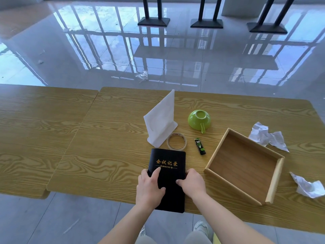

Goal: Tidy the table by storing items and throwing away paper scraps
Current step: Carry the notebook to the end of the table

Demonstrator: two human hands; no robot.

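The left grip (151, 184) and right grip (192, 182) clasp the black notebook (167, 161) by its long edges, nine and three o'clock; it looks stiff, fairly light, its smooth cover probably slippery.

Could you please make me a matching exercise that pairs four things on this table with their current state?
Column A
1. green cup
2. black notebook
3. wooden box
4. tape roll

Column B
a. gripped by the left hand and the right hand
b. upside down
c. lying untouched next to the white stand
d. open and empty

Pairs: 1-b; 2-a; 3-d; 4-c
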